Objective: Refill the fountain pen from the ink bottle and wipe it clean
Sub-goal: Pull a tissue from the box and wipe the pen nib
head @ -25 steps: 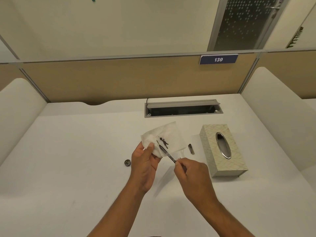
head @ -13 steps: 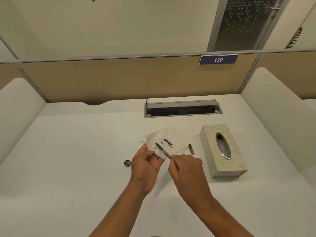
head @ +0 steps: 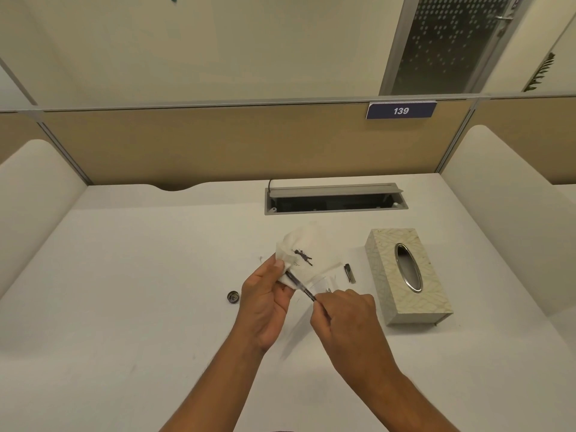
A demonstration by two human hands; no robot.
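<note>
My left hand (head: 267, 302) pinches a white tissue (head: 314, 257) that carries a dark ink stain near its middle. My right hand (head: 346, 319) grips the rear end of a thin dark fountain pen (head: 300, 286). The pen slants up to the left, and its nib end is wrapped inside the tissue under my left thumb, so the nib is hidden. A small round dark cap (head: 233, 297) lies on the desk to the left of my left hand. A short dark pen part (head: 349, 273) lies on the desk right of the tissue. I see no ink bottle.
A patterned tissue box (head: 405, 310) with an oval metal opening stands to the right of my hands. A grey cable tray (head: 335, 199) with its lid open sits in the white desk (head: 124, 307) behind. Padded partitions close the left, right and back.
The pen's nib end has slid down-left into the tissue fold under my left thumb. My left hand has bunched the tissue tighter around it. My right hand shifted slightly left.
</note>
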